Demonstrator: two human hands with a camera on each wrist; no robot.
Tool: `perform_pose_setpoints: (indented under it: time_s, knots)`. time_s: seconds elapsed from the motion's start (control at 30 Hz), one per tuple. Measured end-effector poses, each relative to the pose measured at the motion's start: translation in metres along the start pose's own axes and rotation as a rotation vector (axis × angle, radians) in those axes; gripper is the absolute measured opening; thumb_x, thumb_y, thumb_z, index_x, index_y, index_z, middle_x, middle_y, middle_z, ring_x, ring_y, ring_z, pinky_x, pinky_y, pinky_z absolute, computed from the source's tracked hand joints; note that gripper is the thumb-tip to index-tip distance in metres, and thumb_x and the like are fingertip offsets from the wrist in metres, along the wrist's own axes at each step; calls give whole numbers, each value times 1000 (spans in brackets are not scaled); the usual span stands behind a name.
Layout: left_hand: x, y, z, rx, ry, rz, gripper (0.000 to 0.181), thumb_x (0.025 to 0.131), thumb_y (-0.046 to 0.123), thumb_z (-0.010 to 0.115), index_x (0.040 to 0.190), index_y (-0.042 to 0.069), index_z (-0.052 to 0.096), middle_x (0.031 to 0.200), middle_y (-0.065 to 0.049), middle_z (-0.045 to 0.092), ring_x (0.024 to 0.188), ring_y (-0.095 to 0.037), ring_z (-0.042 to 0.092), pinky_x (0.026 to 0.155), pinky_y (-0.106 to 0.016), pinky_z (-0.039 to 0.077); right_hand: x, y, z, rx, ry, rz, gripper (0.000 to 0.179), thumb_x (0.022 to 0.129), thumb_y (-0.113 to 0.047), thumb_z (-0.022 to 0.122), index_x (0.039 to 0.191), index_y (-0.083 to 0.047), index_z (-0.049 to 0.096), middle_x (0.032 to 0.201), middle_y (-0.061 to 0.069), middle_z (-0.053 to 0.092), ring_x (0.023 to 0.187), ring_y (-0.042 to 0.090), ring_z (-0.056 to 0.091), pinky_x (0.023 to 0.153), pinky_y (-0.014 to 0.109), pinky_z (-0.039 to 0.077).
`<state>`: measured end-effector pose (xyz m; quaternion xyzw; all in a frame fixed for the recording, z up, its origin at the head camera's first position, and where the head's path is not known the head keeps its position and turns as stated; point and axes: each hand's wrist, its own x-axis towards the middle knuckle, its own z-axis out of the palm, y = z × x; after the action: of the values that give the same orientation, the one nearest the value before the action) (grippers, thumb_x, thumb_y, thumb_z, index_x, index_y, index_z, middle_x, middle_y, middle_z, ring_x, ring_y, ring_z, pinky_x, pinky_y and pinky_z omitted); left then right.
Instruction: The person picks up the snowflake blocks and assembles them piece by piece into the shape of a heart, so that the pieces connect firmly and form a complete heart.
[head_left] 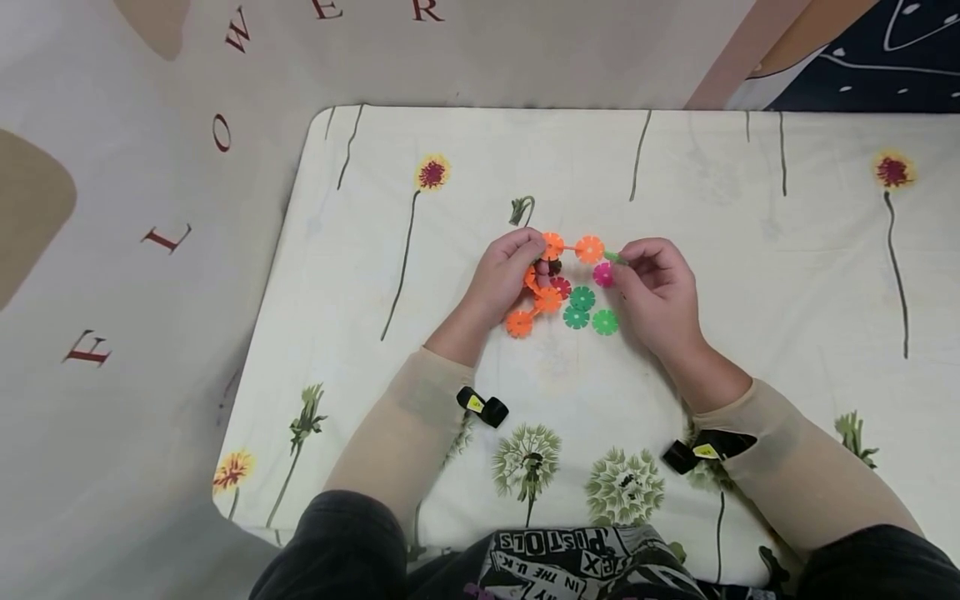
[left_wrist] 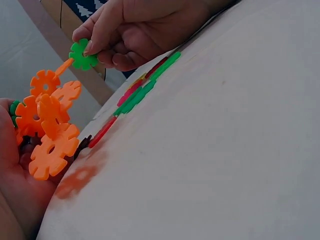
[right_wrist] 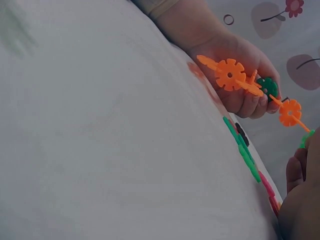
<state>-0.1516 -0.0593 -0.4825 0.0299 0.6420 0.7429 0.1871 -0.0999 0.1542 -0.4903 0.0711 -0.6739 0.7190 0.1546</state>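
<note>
And here on the white cloth point(head_left: 322, 258), printed with flowers, a small crowd of loose pieces lies between and just below the hands: 3 green discs point(head_left: 582, 297) bunched together, a pink disc point(head_left: 602, 275) close by the right hand point(head_left: 663, 292), a red disc point(head_left: 561, 287), and a dark disc point(head_left: 555, 267), partly hidden from above by the left hand point(head_left: 504, 277). Beyond the cloth's edge, red letters run across a pale surface point(head_left: 165, 375). Over the pieces hangs the orange chain point(head_left: 589, 249), slotted discs joined edge to edge, lifted clear of the cloth! The left hand grips it, thumb and fingers around a dark green disc point(right_wrist: 267, 87) in the chain. Across the gap, the right hand pinches a bright green disc point(left_wrist: 82, 55) at the chain's end, thumb against fingertips. Both forearms angle inward, black gadgets point(head_left: 483, 407) at each wrist.
</note>
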Motion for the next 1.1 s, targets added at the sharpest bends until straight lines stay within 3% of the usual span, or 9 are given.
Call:
perform_pose_setpoints:
  time_s: [0.17,0.5,0.6,0.77,0.9,1.1]
  knots:
    - [0,0,0,16,-1,0,22,113,14,52,96,3,63,80,-9,56,66,-18,60,63,-24,54,0,1,-1,23,0,-1,15,97,17,60,110,21,54,96,6,62,72,17,55,67,22,51]
    - [-1,2,1,39,-11,25,24,112,11,51,93,3,62,78,-8,54,66,-18,59,65,-24,53,1,1,-2,26,-27,-34,17,96,16,61,110,22,53,100,4,66,74,20,57,67,21,51]
    - [0,2,1,46,-17,38,24,112,10,51,93,1,62,77,-8,54,66,-18,58,65,-24,52,1,1,-1,40,-35,-37,17,95,16,63,110,22,57,99,9,70,78,23,61,71,22,53]
    - [-1,1,1,60,-20,47,24,111,9,52,92,-1,63,76,-7,55,65,-17,58,64,-24,52,1,2,-4,-82,-57,-72,16,93,17,67,109,16,69,95,17,74,84,17,71,77,22,56]
    - [-1,1,1,78,-23,65,25,111,9,52,92,-5,61,76,-8,55,65,-18,58,65,-25,52,3,2,-5,-189,-62,-166,18,88,20,72,102,10,77,93,21,76,81,11,72,75,20,56]
    - [-1,1,0,93,-8,78,26,111,10,53,88,-1,61,75,-9,55,64,-20,60,60,-25,50,5,3,-8,-311,-71,-284,18,86,19,76,96,5,82,87,21,76,77,5,63,67,17,45]
